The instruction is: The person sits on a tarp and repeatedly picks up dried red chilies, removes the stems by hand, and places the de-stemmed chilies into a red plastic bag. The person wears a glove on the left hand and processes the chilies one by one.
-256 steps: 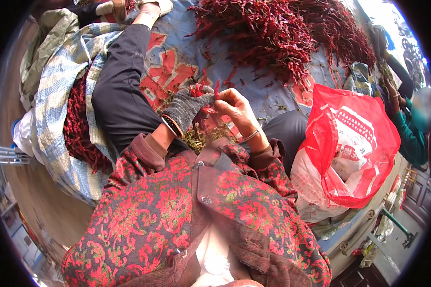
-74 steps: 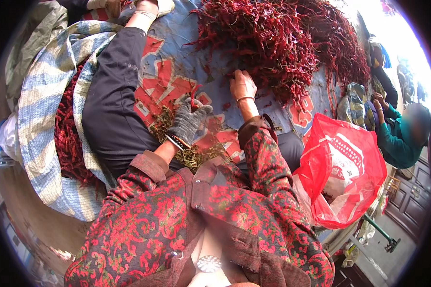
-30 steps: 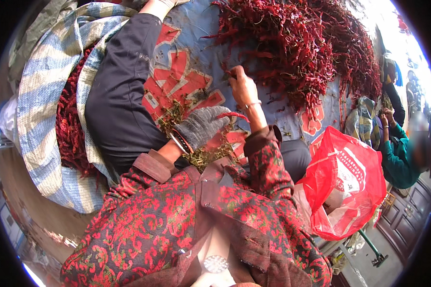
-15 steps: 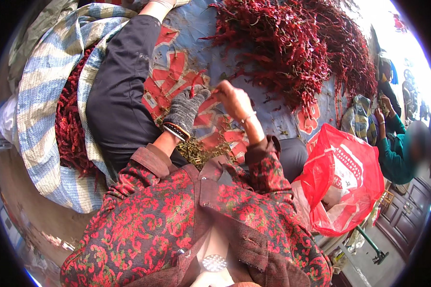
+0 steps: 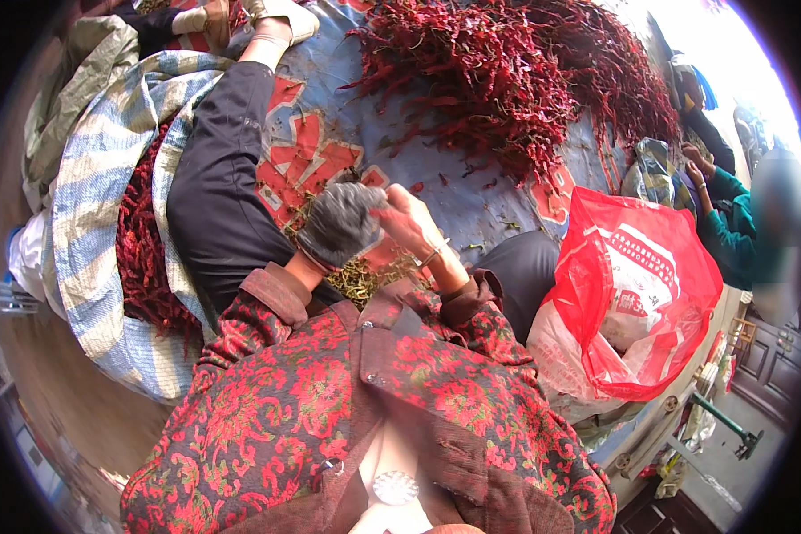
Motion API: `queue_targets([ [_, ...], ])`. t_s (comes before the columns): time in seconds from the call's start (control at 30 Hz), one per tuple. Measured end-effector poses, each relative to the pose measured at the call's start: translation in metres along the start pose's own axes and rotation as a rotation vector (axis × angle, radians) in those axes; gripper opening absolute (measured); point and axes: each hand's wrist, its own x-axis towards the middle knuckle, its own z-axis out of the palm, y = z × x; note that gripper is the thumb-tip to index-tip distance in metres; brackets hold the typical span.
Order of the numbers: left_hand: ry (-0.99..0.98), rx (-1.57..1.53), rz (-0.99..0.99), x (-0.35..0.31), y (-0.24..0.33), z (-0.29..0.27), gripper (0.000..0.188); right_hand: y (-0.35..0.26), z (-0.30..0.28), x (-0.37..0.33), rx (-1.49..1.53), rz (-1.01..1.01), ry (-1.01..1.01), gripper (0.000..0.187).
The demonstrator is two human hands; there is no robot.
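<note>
My left hand (image 5: 340, 224), in a dark grey knitted glove, is curled and smeared by motion. A bit of red, seemingly a dried red chili, shows between it and my bare right hand (image 5: 410, 222). The right hand's fingers are bent together against the glove; what they pinch is hidden. A bangle (image 5: 436, 252) circles the right wrist. Below both hands, between my legs, lies a heap of greenish-brown stems (image 5: 358, 279). Beyond them rises a big pile of dried red chilies (image 5: 472, 80) on a blue and red printed sheet (image 5: 329, 89).
A blue-and-white striped sack (image 5: 89, 267) with red chilies (image 5: 142, 254) stands beside my left leg (image 5: 218, 169). At my right knee is a red plastic bag (image 5: 570, 267). A person in a green sleeve (image 5: 730, 240) sits at the far right. Another person's foot (image 5: 214, 22) shows at the top left.
My hands have come together, the right one moving down and left toward the glove. The chili that stood up from the glove no longer shows clearly. The whole view has shifted slightly.
</note>
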Motion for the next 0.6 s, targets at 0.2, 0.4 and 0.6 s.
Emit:
queue_targets([
  [0.2,-0.282,-0.008,-0.002,0.013,0.027,-0.009,0.034,-0.006,-0.049,-0.03,-0.065,-0.031,0.337,0.016],
  [0.4,-0.827,0.343,-0.463,-0.004,0.01,-0.004,0.036,-0.003,-0.227,-0.184,-0.804,0.094,1.049,0.022],
  [0.6,-0.866,0.277,-0.629,0.023,-0.002,-0.003,0.025,0.004,-0.245,-0.217,-1.398,0.227,1.148,0.034],
])
